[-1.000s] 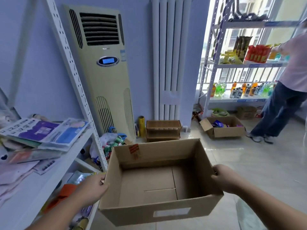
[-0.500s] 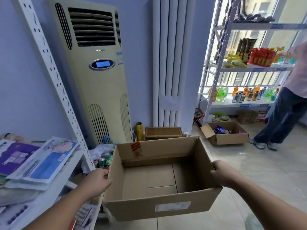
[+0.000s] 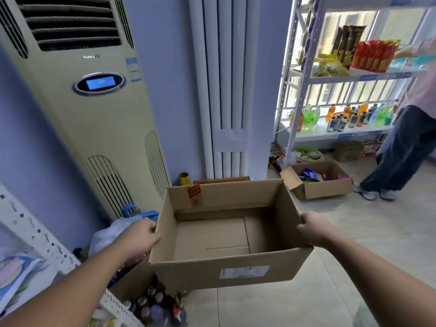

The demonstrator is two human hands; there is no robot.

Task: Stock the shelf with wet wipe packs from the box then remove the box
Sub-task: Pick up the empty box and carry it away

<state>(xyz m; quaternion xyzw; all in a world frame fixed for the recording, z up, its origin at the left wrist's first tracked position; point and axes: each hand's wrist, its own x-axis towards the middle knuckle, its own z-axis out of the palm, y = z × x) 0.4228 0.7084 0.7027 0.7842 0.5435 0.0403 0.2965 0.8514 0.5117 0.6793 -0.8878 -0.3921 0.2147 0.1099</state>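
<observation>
An empty open cardboard box hangs in the air in front of me, with a white label on its near wall and red tape on its far wall. My left hand grips its left wall and my right hand grips its right wall. At the lower left, the white perforated post and edge of the shelf show, with part of a flat wet wipe pack lying on it.
A tall cream air conditioner and a white radiator stand ahead. Cans and bags crowd the floor at the shelf's foot. Another open box sits on the floor by a stocked rack, where a person stands.
The box and both hands have swung right, away from the shelf, and risen a little. The shelf's wipe packs have slid mostly out of view at the left.
</observation>
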